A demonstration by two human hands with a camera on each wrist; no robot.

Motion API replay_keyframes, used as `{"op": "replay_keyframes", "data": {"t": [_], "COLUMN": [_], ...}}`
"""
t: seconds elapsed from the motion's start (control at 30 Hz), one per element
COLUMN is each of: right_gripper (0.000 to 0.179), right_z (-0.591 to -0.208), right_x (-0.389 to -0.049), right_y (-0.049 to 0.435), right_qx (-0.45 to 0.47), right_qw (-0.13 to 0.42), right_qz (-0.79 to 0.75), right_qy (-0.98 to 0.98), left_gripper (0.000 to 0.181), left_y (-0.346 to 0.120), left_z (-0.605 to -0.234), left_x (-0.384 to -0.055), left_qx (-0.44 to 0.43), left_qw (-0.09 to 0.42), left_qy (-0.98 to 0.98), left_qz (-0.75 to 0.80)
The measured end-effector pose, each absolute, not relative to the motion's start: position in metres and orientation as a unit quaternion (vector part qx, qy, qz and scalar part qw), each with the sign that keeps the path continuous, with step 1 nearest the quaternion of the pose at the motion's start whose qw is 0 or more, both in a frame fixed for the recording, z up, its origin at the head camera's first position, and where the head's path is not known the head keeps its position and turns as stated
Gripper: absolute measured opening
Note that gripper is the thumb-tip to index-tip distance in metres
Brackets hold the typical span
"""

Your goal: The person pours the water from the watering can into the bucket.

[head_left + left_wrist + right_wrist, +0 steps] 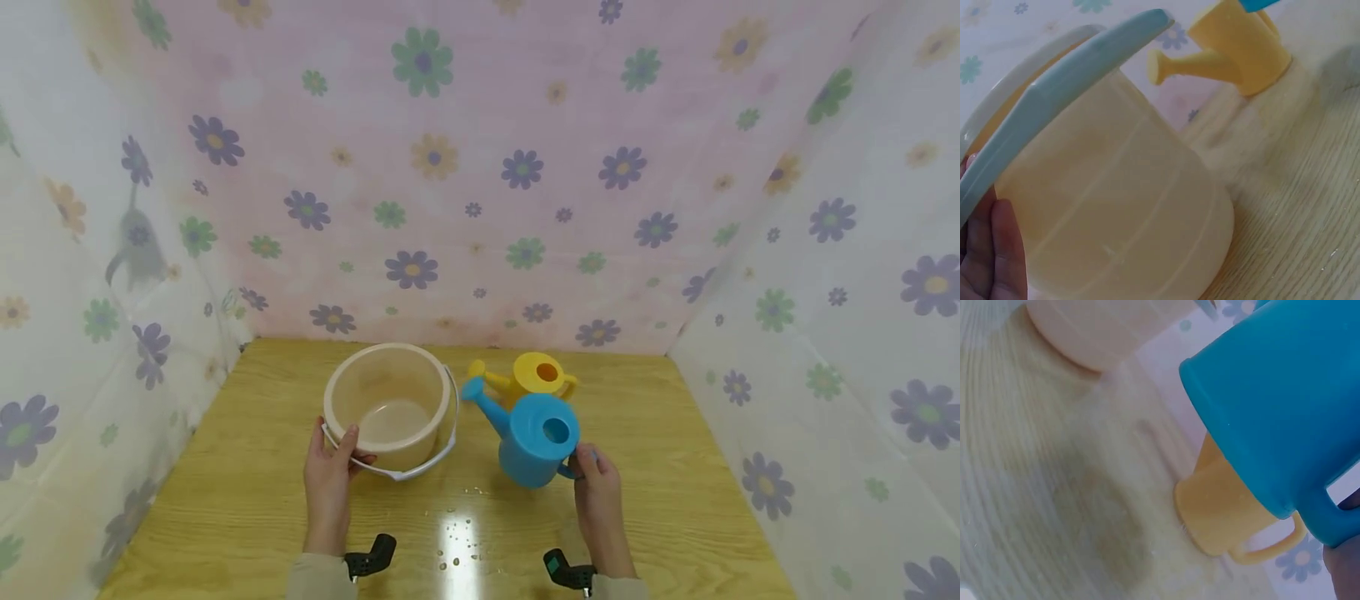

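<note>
A cream bucket (386, 450) stands on the wooden table, its white handle (401, 476) hanging down on the near side. My left hand (330, 479) grips the bucket's near-left rim, thumb on top; in the left wrist view its fingers (1007, 250) lie against the outer wall behind the handle. A blue watering can (531, 454) is held off the table by my right hand (600, 492), which grips its handle. The can's spout points left toward the bucket. Just behind it, a yellow watering can (525, 367) stands on the table, partly hidden.
Water drops (456, 562) are scattered over the table (675, 500) in front, between my forearms. A flower-patterned cloth (480, 208) rises behind the table and along both sides. A small camera mount sits at each wrist.
</note>
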State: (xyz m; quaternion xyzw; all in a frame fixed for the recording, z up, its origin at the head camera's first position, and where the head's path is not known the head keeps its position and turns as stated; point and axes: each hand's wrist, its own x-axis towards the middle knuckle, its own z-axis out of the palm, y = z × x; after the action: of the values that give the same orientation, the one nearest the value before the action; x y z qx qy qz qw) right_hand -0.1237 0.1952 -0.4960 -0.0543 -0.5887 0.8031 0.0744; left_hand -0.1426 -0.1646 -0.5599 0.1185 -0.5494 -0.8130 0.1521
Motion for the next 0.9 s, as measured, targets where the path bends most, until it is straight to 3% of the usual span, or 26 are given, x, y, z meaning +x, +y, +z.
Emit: {"op": "replay_keyframes", "data": {"t": [0.1,0.27,0.4,0.57,0.9], "right_gripper": [0.037,0.037,0.037,0.035,0.042], "right_z": [-0.488,-0.481,-0.479,-0.477,-0.475], "right_x": [-0.126,-0.128,-0.13,-0.134,-0.132], "right_y": [0.187,0.179,0.178,0.176,0.168], "right_qx": [-0.04,-0.028,-0.041,-0.049,-0.075], "right_qw": [0.07,0.073,0.072,0.056,0.047], "right_qz": [0.801,0.791,0.779,0.747,0.681], "right_qy": [-0.594,-0.607,-0.622,-0.661,-0.727], "left_gripper": [0.078,0.077,0.075,0.067,0.06], "left_y": [-0.171,-0.166,-0.154,-0.142,-0.139], "left_z": [-0.581,-0.58,-0.551,-0.517,-0.506], "left_x": [-0.15,-0.147,-0.133,-0.121,-0.123], "left_qx": [0.102,0.096,0.103,0.125,0.188], "left_qw": [0.17,0.201,0.209,0.201,0.153], "left_qy": [-0.534,-0.521,-0.529,-0.543,-0.549], "left_qz": [-0.822,-0.824,-0.816,-0.806,-0.8]}}
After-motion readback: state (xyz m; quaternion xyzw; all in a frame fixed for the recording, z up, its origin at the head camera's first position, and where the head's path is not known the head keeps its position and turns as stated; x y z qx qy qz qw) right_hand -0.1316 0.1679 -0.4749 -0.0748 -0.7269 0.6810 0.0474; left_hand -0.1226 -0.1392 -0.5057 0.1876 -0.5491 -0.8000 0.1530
